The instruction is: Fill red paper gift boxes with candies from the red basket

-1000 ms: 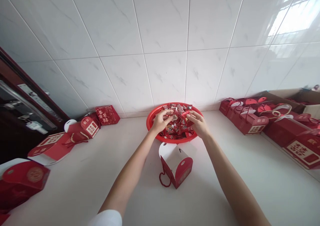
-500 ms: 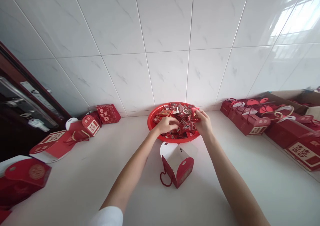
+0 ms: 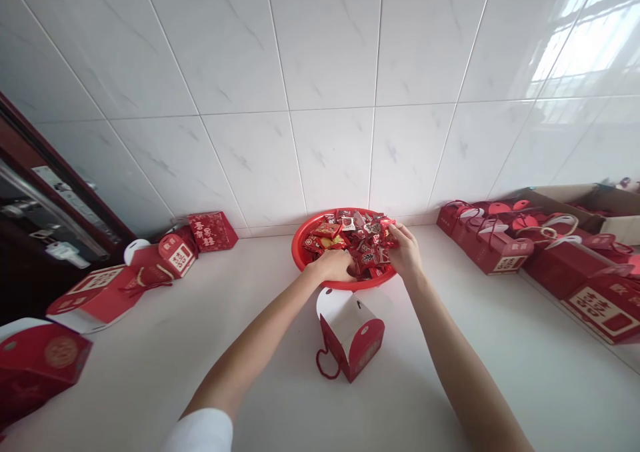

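box (image 3: 367,351) upright, long axis diagonal; right hand (image 3: 407,249) pinching packet (image 3: 387,225), left hand (image 3: 334,266) grip unclear.

- A white sleeve (image 3: 205,431) on the left arm (image 3: 265,355), toward seven o'clock; its cloth looks plain, bright along the top and shading to pale grey lower down.
- The hem (image 3: 213,413) of that sleeve, smooth and gently curved, ending well short of the hand; any stitching is too small to make out.
- The left arm itself, slim, bare from the hem onward and narrowing toward the left hand (image 3: 335,265).
- The left hand, bare, its fingertips hidden.
- The right arm (image 3: 453,365), toward five o'clock, slim and bare along its visible length.
- The right hand (image 3: 406,251), toward four o'clock, bare, with slender fingers (image 3: 404,233).
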{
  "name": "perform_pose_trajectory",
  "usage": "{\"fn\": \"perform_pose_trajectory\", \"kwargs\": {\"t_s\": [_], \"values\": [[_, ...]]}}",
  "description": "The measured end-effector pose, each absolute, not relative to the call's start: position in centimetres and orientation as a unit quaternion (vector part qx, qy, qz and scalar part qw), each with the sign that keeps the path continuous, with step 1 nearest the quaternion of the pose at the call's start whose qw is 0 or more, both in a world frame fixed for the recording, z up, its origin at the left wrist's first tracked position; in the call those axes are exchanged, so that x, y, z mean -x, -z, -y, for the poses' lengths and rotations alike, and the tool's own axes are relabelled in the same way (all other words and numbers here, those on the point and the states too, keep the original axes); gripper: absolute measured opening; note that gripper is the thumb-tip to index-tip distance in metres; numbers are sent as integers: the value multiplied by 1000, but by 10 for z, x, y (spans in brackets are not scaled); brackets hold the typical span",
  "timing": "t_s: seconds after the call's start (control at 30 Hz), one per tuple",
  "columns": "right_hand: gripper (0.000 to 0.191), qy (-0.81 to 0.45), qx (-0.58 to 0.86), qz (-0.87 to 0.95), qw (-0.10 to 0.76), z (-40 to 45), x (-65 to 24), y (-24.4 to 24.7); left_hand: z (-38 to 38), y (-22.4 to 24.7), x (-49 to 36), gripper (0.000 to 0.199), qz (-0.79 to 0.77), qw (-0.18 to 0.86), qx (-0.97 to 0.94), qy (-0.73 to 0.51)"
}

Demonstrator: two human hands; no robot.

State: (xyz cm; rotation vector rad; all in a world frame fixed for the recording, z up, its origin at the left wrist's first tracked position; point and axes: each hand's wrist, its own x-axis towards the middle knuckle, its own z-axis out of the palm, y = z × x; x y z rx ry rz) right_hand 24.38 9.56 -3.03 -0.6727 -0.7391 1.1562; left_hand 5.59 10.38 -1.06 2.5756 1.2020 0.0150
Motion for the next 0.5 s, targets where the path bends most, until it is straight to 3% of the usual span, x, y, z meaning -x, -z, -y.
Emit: {"fn": "perform_pose_trajectory", "kwargs": {"t_s": [0.13,0.27,0.5], "values": [[28,-513,303,357,719,-96,-245,32,-103,6,-51,34,-418,155,-895,-9],[30,-525,299,343,719,-97,-244,31,-105,0,-31,17,-404,209,-890,-40],[31,-541,289,337,714,-97,-245,32,-110,-2,15,45,-446,332,-826,-93]]}}
